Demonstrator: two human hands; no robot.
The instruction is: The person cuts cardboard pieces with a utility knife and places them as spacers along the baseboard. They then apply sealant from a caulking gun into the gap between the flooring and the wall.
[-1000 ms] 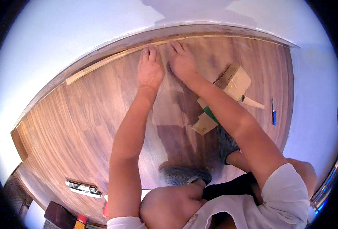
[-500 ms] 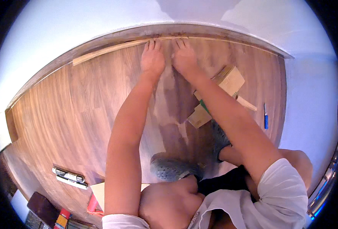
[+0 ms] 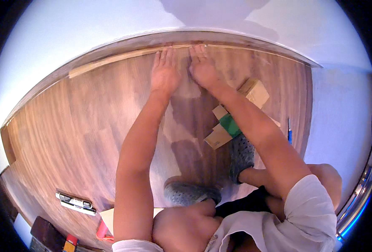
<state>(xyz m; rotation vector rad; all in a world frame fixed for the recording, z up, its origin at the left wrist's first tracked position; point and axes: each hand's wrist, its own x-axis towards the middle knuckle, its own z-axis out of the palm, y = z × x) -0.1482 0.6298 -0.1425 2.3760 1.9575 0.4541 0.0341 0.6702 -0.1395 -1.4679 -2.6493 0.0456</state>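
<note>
Plank (image 3: 123, 59) at the wall: left hand (image 3: 165, 75) and right hand (image 3: 203, 69) flat, fingers spread, gripping nothing — press evenly along it.

Laminate floor plank (image 3: 181, 109): dark brown wood-grain board, lying flat on the floor, running from the wall edge back toward the person's knees. Far end sits right at the wall gap, just beside a thin pale wood strip (image 3: 123, 59) that runs along the base of the white wall. Glossy surface with light glare in the middle. Left hand (image 3: 165, 73) and right hand (image 3: 202, 69) both flat on it, palms down, fingers spread and pointing at the wall, side by side, near its far end. Seams with neighbouring planks hard to make out.
</note>
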